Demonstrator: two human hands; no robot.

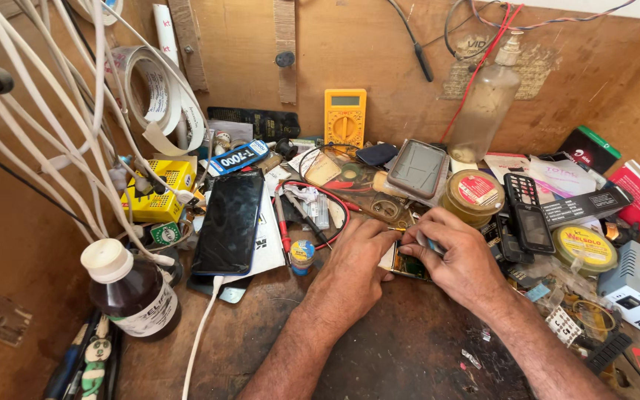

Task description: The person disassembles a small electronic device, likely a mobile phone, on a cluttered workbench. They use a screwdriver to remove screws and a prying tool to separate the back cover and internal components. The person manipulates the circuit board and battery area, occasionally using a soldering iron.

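I look down on a cluttered wooden workbench (pixel 409 348), where two bare hands meet over a small circuit board (pixel 407 265), my landmark for everything else. The left hand (pixel 355 255) rests on the board's left end, fingers curled down and pressing it to the bench. The right hand (pixel 459 259) covers the board's right end, its thumb and forefinger pinched narrowly on a thin tool whose yellow tip (pixel 396 229) shows just above the board; the tool itself is too hidden for me to tell what it is.

Left of the board, a dark smartphone (pixel 229 222) lies flat on white paper, with a small blue-topped pot (pixel 302 253) between phone and board. Further left and nearer me stands a brown bottle with a white cap (pixel 131 289). A white cable (pixel 200 333) runs from below the phone toward me.

Behind the board, a yellow multimeter (pixel 345 117) leans against the back wall, and a clear plastic bottle (pixel 485 104) stands to its right. Right of the board sit a round tin with a red label (pixel 474 194), a black keypad phone (pixel 527 211) and a yellow-lidded tin (pixel 585 247). A roll of white tape (pixel 158 92) hangs far behind on the left.
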